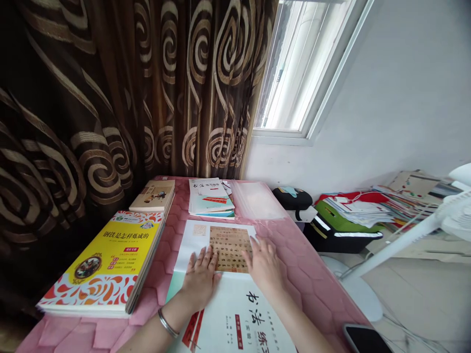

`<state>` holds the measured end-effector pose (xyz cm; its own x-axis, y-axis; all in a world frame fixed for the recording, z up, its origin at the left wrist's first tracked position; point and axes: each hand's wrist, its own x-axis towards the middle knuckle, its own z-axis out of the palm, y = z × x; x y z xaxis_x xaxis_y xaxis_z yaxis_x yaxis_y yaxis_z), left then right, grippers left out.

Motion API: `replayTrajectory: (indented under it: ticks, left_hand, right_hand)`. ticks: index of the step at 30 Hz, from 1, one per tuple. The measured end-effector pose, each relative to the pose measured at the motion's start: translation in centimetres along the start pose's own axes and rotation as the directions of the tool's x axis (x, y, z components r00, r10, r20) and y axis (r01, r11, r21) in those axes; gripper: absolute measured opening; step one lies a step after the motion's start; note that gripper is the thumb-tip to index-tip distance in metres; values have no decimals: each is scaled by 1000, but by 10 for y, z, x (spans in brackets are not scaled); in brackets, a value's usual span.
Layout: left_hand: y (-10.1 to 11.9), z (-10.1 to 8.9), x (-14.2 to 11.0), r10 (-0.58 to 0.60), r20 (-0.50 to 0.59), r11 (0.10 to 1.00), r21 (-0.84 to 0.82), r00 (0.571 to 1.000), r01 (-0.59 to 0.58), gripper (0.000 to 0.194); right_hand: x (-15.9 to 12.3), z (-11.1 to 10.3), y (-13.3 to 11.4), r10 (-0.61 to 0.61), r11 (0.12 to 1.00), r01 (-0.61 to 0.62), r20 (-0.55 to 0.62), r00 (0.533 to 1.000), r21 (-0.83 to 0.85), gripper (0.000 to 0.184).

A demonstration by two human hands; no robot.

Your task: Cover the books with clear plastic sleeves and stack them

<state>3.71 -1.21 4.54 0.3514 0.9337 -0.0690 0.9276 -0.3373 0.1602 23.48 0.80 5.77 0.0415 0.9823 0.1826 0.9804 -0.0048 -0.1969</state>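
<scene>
Rests left hand (pixel 201 274) and right hand (pixel 265 264), released with fingers spread, on the calligraphy book (pixel 232 285) atop the pink desk (pixel 309 274).

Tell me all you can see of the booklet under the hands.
The booklet looks like paper and lies flat on the pink table, its near edge cut off by the frame. The far part is white, with a small beige patch and a tan panel of dark script; the near part is pale, with a black title and red shapes. The left hand and right hand rest on it at either side of the panel.
</scene>
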Motion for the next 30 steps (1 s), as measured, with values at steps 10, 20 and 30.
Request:
replayTrajectory:
  ticks: [10,20,30]
  left_hand:
    - [-32,7,-2,-47,-98,996,70,994,54,55]
    - [-27,9,20,-278,-131,930,211,952,301,54]
    - [-8,-2,109,13,-5,1000,7,1000,-13,68]
  right_hand:
    - [-34,19,-1,-212,977,202,339,917,66,65]
    - [-34,16,15,-128,992,125,340,932,30,68]
    - [-34,20,19,-158,987,148,261,952,56,67]
